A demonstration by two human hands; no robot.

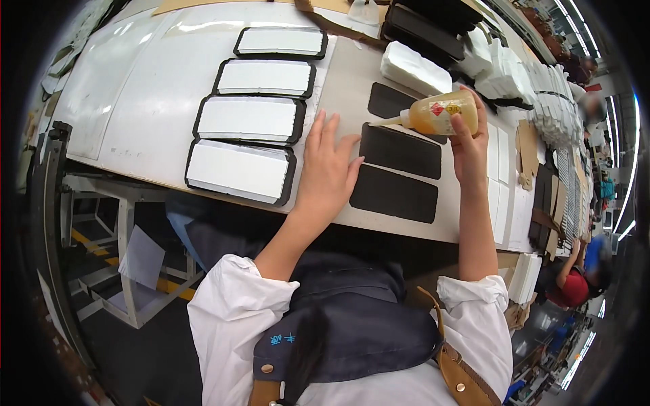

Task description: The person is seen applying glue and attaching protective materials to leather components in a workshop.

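My right hand (468,139) is wrapped round a clear squeeze bottle (433,115) of amber liquid, tipped on its side. Its thin pale nozzle points left, the tip at the upper left corner of the middle black panel (401,152). Another black panel (389,100) lies beyond, partly behind the bottle, and a third black panel (393,195) lies nearer me. Flat on the table, left of these panels, rests my left hand (328,162) with fingers spread and nothing held. Its fingertips are near the middle panel's left edge.
Several white panels on black backings (237,167) form a column at left. White bundles (414,68) and a black stack (423,30) stand at the back. A brown strap (338,28) crosses the far table. A person in red (569,287) is off to the right.
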